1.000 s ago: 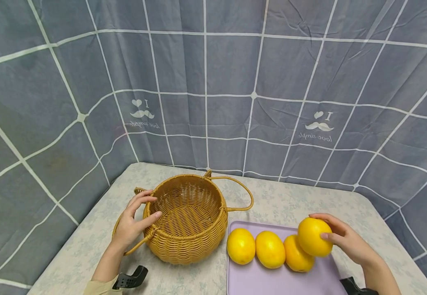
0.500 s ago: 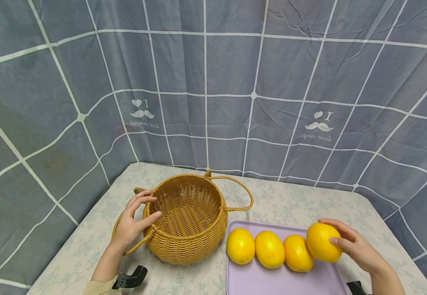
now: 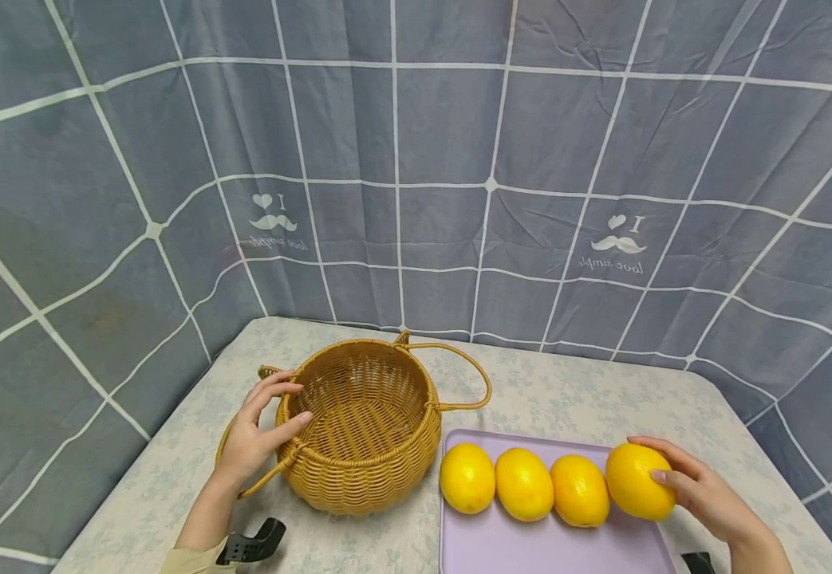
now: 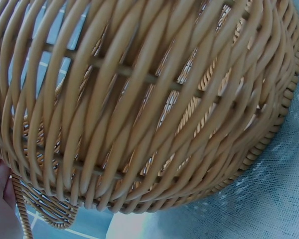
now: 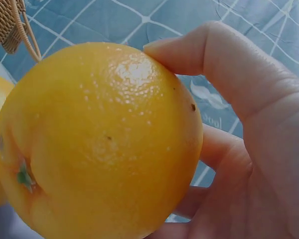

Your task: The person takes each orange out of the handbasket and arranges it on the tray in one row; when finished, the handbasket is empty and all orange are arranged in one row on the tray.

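My right hand [image 3: 710,494] grips an orange [image 3: 638,482], its thumb and fingers round the fruit's right side. The right wrist view shows the held orange [image 5: 99,139] large, its green stem end at lower left. Three more oranges, a left one [image 3: 467,478], a middle one [image 3: 525,485] and a right one [image 3: 581,491], lie in a row on a lilac tray [image 3: 516,550]. My left hand [image 3: 252,438] rests over the left rim of a wicker basket [image 3: 365,478], fingers and thumb spread. Woven cane of the basket [image 4: 139,99] fills the left wrist view.
The basket's loop handle [image 3: 476,375] sticks out to the right, behind the tray. Another handle [image 3: 265,482] passes by my left wrist. A pale patterned cloth [image 3: 566,391] covers the table, and a grey checked curtain [image 3: 444,223] hangs behind and at the sides.
My right hand has moved right and down with its orange, from overlapping the third orange to beside it at the row's right end. My left hand stays at the basket's rim.
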`<state>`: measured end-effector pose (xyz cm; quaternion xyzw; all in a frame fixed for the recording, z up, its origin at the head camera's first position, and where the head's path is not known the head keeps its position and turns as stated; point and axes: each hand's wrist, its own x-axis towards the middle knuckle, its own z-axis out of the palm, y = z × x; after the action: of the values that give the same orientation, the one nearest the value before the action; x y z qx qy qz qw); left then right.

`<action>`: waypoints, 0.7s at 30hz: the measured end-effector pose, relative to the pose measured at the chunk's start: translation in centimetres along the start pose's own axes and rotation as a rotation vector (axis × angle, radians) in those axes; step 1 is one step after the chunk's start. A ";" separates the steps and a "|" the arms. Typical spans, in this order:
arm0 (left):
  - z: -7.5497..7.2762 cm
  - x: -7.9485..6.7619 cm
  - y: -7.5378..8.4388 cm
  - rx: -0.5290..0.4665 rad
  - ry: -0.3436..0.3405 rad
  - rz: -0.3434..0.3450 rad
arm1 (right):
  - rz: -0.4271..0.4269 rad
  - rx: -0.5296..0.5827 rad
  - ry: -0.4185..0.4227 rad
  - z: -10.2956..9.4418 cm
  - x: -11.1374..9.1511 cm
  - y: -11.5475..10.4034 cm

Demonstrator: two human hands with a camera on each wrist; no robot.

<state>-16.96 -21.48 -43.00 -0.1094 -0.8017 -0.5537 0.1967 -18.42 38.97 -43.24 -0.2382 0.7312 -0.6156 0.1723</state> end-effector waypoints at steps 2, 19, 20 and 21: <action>0.0 0.0 0.0 0.002 0.001 0.001 | 0.008 0.026 -0.016 -0.1 -0.1 0.3; 0.0 0.0 -0.1 -0.009 0.000 0.013 | 0.180 0.042 -0.056 -1.1 -0.6 1.7; 0.0 0.0 -0.1 -0.009 0.000 0.010 | 0.194 0.031 -0.045 -1.1 -0.6 1.7; 0.0 0.0 -0.1 -0.010 0.000 0.010 | 0.206 0.021 -0.036 -1.1 -0.6 1.7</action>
<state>-17.03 -21.55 -43.07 -0.1143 -0.7984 -0.5568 0.1987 -18.79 40.39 -44.76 -0.1709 0.7422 -0.5977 0.2505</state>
